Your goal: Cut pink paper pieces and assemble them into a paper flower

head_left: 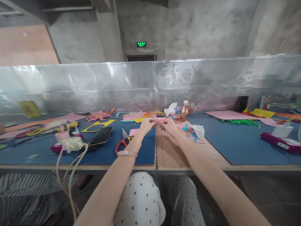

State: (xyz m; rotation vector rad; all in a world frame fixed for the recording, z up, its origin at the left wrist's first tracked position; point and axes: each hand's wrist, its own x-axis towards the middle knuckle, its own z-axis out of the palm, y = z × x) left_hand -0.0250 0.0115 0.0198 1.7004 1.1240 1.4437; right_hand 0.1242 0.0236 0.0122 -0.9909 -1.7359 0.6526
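Both hands meet over the middle of the table, pinching a small pink piece of paper (pixel 160 120) between them. My left hand (pixel 147 125) grips its left end, and my right hand (pixel 168 126) has the other end; the fingers hide much of it. Below my left hand lies a pair of red-handled scissors (pixel 121 142) with the blades pointing away. A pink paper sheet (pixel 134 132) lies partly behind my left wrist. Just right of my right hand are scattered coloured paper scraps (pixel 188 131) and a crumpled white tissue (pixel 198 131).
A black phone (pixel 101 137) and a power strip (pixel 71 143) with trailing cables lie left. Yellow paper with cut-out circles (pixel 98 125) is behind them. A bottle (pixel 185 111) and tissue pack (pixel 171 110) stand at the back. A purple tool (pixel 281 142) lies right. A perforated metal screen (pixel 131 88) closes the far side.
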